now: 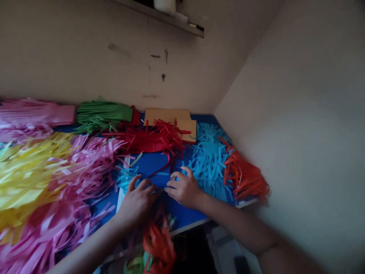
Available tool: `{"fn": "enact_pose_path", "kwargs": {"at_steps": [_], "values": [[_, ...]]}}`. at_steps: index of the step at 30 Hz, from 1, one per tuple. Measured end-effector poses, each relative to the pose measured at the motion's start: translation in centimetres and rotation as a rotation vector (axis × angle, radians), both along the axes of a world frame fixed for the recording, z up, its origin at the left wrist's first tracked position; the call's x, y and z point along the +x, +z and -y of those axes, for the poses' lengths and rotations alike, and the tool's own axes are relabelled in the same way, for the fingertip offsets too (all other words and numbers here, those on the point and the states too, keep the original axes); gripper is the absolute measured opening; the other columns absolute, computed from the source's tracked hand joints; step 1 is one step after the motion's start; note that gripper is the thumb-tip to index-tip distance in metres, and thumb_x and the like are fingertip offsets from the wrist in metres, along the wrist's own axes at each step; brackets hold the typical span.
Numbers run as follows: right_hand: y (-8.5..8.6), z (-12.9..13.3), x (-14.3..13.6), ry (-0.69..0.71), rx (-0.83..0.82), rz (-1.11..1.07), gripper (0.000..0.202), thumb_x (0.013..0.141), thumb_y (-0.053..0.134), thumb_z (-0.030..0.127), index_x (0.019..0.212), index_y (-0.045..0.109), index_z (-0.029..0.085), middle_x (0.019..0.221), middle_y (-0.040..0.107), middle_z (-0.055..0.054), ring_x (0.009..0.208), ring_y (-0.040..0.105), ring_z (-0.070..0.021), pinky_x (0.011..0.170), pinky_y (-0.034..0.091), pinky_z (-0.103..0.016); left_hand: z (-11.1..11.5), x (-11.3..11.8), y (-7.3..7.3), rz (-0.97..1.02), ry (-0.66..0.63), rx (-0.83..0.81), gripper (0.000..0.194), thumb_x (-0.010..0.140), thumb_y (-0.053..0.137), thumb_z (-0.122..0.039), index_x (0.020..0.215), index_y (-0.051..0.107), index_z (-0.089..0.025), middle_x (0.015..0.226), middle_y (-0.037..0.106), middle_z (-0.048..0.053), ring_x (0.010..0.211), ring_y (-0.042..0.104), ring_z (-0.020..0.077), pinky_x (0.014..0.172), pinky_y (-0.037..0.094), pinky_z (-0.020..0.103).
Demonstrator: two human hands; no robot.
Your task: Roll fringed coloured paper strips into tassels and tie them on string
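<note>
Both hands are over the front middle of the blue table (155, 160). My left hand (140, 196) has its fingers bent and partly spread, beside a small tuft of light blue fringed paper (125, 177). My right hand (182, 188) has curled fingers, its index raised, left of a larger light blue fringed bundle (209, 160). The fingertips of the two hands face each other across a small gap. What the lower fingers pinch, if anything, is too dark and small to make out. Red fringed paper (148, 139) lies behind them, one thin strip trailing toward the hands.
Yellow (28, 179), pink (88, 163) and green (104, 112) fringed paper lies at the left. Brown card (168, 115) rests by the wall. Orange fringes lie at the right (245, 173) and hang below the front edge (159, 245). A shelf (171, 19) juts out above.
</note>
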State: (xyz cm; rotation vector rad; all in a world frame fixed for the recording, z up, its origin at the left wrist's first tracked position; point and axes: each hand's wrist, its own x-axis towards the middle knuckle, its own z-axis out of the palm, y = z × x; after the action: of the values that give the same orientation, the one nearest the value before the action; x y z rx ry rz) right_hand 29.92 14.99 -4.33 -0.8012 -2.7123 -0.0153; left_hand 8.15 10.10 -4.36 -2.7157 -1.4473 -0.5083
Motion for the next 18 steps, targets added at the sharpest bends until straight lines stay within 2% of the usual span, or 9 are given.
{"fn": "enact_pose_path", "kwargs": {"at_steps": [3,6,8,10,12,13,15,17,18], "values": [[-1.2,-0.4,-1.0,0.102,0.145,0.096,0.027,0.097,0.047,0.015,0.081,0.068,0.019,0.081,0.068,-0.002,0.098,0.054,-0.0202,0.106,0.021,-0.048,-0.5,0.5,-0.2,-0.004,0.011,-0.005,0.021,0.085,0.057,-0.013,0.081,0.072,-0.028,0.084,0.074,0.000,0.094,0.063,0.0258,0.107,0.026,0.057],[-1.5,-1.0,-1.9,0.097,0.110,0.149,0.025,0.095,0.048,0.016,0.078,0.066,0.017,0.079,0.069,-0.003,0.087,0.056,-0.0181,0.095,0.030,-0.043,-0.8,0.7,-0.4,0.009,0.024,0.065,0.023,0.087,0.053,-0.014,0.076,0.070,-0.026,0.074,0.071,-0.001,0.081,0.065,0.0214,0.108,0.026,0.058],[-0.4,-0.5,-2.3,0.021,0.030,0.091,0.020,0.092,0.053,0.021,0.078,0.067,0.017,0.081,0.071,-0.003,0.085,0.057,-0.0182,0.088,0.033,-0.042,-0.5,0.4,0.0,0.045,0.021,0.172,0.026,0.088,0.049,-0.012,0.077,0.069,-0.024,0.071,0.070,-0.001,0.073,0.065,0.0190,0.110,0.026,0.057],[1.6,1.1,-2.2,-0.062,-0.097,-0.059,0.015,0.088,0.059,0.025,0.078,0.068,0.018,0.083,0.073,-0.003,0.086,0.060,-0.0188,0.086,0.034,-0.041,0.6,-0.2,1.3,0.124,-0.009,0.302,0.027,0.090,0.046,-0.011,0.080,0.068,-0.024,0.073,0.071,-0.002,0.070,0.067,0.0166,0.113,0.023,0.054],[4.2,3.1,-1.8,-0.090,-0.322,-0.268,0.014,0.086,0.063,0.030,0.081,0.071,0.020,0.087,0.074,-0.002,0.088,0.062,-0.0184,0.089,0.035,-0.040,2.5,-1.0,3.3,0.208,-0.077,0.416,0.027,0.093,0.045,-0.014,0.090,0.069,-0.026,0.078,0.074,-0.003,0.073,0.069,0.0147,0.118,0.019,0.051],[5.5,4.1,-1.5,-0.069,-0.494,-0.367,0.017,0.087,0.063,0.036,0.083,0.073,0.022,0.090,0.075,-0.002,0.087,0.063,-0.0176,0.091,0.036,-0.039,3.6,-1.3,4.5,0.225,-0.122,0.450,0.028,0.094,0.044,-0.015,0.096,0.068,-0.028,0.080,0.075,-0.003,0.074,0.069,0.0142,0.119,0.018,0.050],[7.8,5.5,-1.2,0.010,-0.949,-0.515,0.031,0.086,0.063,0.050,0.084,0.075,0.021,0.088,0.074,-0.003,0.082,0.064,-0.0167,0.083,0.042,-0.034,5.6,-1.8,6.6,0.204,-0.180,0.464,0.035,0.093,0.042,-0.013,0.108,0.067,-0.034,0.084,0.076,-0.004,0.077,0.070,0.0142,0.120,0.019,0.049],[9.0,6.1,-1.2,0.042,-1.394,-0.618,0.040,0.075,0.071,0.058,0.081,0.075,0.018,0.078,0.071,-0.002,0.072,0.062,-0.0147,0.073,0.044,-0.029,6.8,-1.8,8.2,0.192,-0.193,0.438,0.039,0.093,0.042,-0.012,0.114,0.064,-0.037,0.087,0.077,-0.004,0.080,0.071,0.0151,0.120,0.019,0.050],[9.2,6.3,-1.3,0.022,-1.549,-0.668,0.043,0.067,0.077,0.058,0.079,0.075,0.017,0.072,0.069,-0.001,0.066,0.059,-0.0130,0.068,0.044,-0.027,7.1,-1.6,8.6,0.209,-0.190,0.424,0.038,0.094,0.043,-0.013,0.116,0.064,-0.037,0.089,0.077,-0.004,0.082,0.071,0.0155,0.120,0.019,0.050]]}}
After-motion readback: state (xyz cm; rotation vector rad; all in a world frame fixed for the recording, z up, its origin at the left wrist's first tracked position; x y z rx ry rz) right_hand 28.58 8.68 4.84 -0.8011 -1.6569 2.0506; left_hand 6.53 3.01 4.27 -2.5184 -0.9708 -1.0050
